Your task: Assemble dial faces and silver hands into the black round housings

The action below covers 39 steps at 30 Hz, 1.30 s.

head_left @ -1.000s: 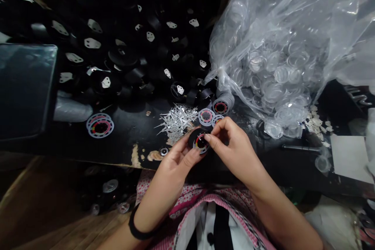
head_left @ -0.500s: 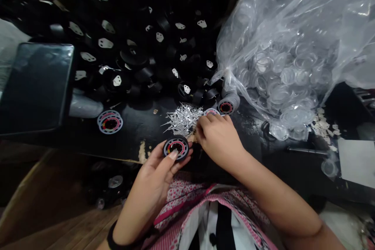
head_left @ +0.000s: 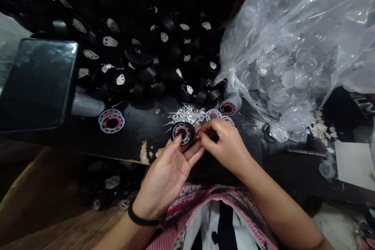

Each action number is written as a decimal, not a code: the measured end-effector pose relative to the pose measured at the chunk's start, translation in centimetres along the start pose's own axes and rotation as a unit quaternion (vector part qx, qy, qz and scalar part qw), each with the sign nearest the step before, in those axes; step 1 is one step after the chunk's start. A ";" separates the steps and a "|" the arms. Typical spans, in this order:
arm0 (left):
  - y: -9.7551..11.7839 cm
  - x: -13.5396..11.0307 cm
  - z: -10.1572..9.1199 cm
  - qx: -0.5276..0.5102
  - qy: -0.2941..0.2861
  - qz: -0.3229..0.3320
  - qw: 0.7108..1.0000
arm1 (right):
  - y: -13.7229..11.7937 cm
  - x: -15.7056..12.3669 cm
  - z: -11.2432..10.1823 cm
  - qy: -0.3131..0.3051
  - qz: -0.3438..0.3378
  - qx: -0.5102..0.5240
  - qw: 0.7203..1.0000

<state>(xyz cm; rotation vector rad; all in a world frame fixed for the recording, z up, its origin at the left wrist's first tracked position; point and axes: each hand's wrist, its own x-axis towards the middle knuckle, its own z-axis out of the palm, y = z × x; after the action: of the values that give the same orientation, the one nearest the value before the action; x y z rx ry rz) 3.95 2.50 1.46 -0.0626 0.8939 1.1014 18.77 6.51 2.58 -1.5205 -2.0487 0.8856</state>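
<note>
A round black gauge (head_left: 184, 133) with a red and white dial is held tilted in my left hand (head_left: 172, 164), the thumb on its face and the fingers behind it. Close against the gauge's right side, my right hand (head_left: 227, 142) is closed in a pinch. Whatever sits between its fingertips is too small to make out. Just beyond the gauge lies a pile of silver pointer needles (head_left: 189, 114). Loose dial plates (head_left: 213, 115) rest behind my right hand, beside a stack of dial plates (head_left: 230, 107).
Many black gauge housings (head_left: 140, 56) with white metal tabs fill the back. A clear bag (head_left: 281, 66) of transparent round covers stands at right. At left are a dark box (head_left: 39, 84) and two dial plates (head_left: 112, 122). A white card (head_left: 354, 164) lies far right.
My left hand has turned and moved the gauge up and to the right, close to the needles. My right hand has drawn back from the dial plates, its fingertips now beside the gauge.
</note>
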 end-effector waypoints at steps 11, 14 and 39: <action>-1.6 -0.4 -0.3 0.112 -0.003 0.180 0.977 | -0.6 -1.4 -1.0 0.011 -0.001 -0.031 0.999; -1.3 0.1 0.2 0.141 0.013 0.190 0.971 | -0.8 -1.9 -1.4 0.016 -0.018 0.066 0.998; -1.4 -0.9 0.9 0.356 -0.026 0.231 0.905 | -2.0 -3.7 -2.1 0.034 0.002 0.034 0.999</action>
<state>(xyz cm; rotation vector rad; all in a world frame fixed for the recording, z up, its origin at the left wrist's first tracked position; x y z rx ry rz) 5.44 1.56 2.15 0.8195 1.2523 1.1352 20.01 3.08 5.59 -1.4998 -1.9489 0.8837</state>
